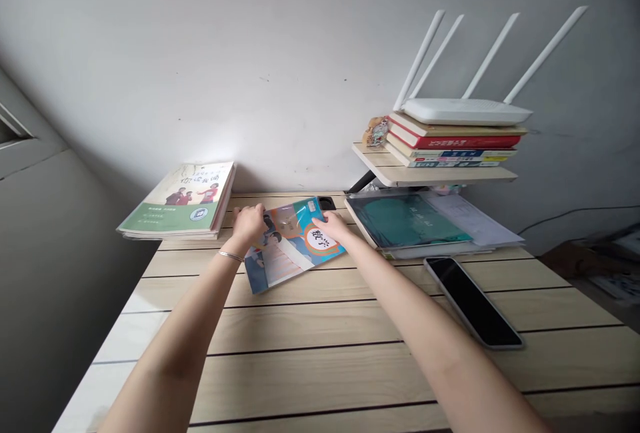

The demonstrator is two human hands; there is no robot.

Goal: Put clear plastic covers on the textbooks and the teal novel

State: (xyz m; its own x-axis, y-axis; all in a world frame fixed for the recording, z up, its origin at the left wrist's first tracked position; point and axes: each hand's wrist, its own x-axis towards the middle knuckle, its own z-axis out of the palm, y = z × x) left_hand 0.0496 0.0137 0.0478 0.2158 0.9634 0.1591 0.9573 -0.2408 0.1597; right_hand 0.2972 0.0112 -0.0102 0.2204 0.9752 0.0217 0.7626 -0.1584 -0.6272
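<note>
the math textbook (287,256) is in the middle of the table (300,380), near the wall, turned at a slant. the left hand (249,225) is curled closed over its far left side, though most of the fingertips are hidden. the right hand (331,226) is pinching the far right side, with its thumb flat on the cover. so both hands hold the one book. i cannot tell if the book is lying flat or is up a little.

to do this well, hold both sides with the same soft squeeze. the cover looks shiny and slick, so it may slip if one hand gets loose. keep the two hands level so the thin book does not bend in the middle. the near side has no hand on it, so it could droop or rub on the wood. move slowly, and watch that the right arm does not bump the phone (475,303).

now the words. the big black signs in the white bubble say 数学, which means math. a small white sticker (311,206) sits near the top, too tiny to read. the green and cream book (175,203) on the left has a title, but it is blurry. the dark green booklet (415,220) has pale marks i cannot read. the spines under the white router (465,111) have small print too. i see no brand name on the router or the phone.
</note>
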